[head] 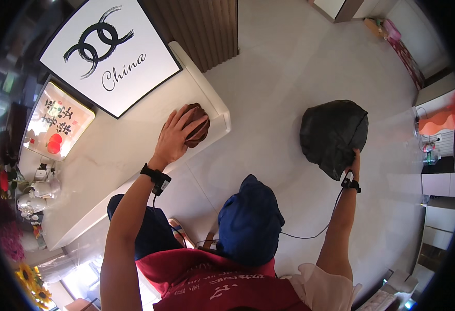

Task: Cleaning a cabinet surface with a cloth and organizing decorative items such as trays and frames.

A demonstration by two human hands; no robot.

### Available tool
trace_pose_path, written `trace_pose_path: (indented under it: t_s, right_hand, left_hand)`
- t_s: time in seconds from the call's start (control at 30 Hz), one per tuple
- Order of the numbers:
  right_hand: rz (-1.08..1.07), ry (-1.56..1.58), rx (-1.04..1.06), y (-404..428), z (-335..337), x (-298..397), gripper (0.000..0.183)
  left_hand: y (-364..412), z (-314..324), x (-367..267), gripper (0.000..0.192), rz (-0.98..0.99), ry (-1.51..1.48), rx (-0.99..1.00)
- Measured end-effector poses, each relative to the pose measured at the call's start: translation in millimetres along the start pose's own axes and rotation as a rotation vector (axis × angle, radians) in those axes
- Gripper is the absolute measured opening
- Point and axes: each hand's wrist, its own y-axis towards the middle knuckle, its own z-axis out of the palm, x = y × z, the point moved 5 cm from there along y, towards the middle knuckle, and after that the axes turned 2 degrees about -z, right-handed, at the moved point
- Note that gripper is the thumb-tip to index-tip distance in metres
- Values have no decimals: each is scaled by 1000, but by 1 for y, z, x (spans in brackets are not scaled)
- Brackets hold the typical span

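Note:
My left hand [174, 137] rests with spread fingers over a brown, ribbed, rounded object [198, 125] near the end of a pale stone-look cabinet top [134, 140]; what the object is, I cannot tell. Out to the right, my right hand [354, 161] holds a black bag [334, 134] by its lower right side, above the floor. Most of its fingers are hidden behind the bag. Both wrists wear black straps with small devices and cables.
A framed picture [107, 50] with black rings stands on the cabinet top, beside a smaller lit picture [60, 122]. White vases [41, 188] and flowers stand at the left. A brown slatted panel [204, 31] rises beyond the cabinet. Shelves and a low cabinet line the right.

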Motion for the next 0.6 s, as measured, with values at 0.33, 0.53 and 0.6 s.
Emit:
trace_pose_path:
  t_s: [0.33, 0.53, 0.6]
  right_hand:
    - [89, 58, -27, -44, -53, 1, 72]
    - [82, 127, -294, -92, -29, -19, 65]
    - [74, 251, -380, -105, -77, -13, 55]
  left_hand:
    - [2, 5, -8, 87, 35, 24, -2]
    - [-9, 1, 9, 86, 30, 86, -26]
    - [3, 9, -2, 87, 61, 62, -54]
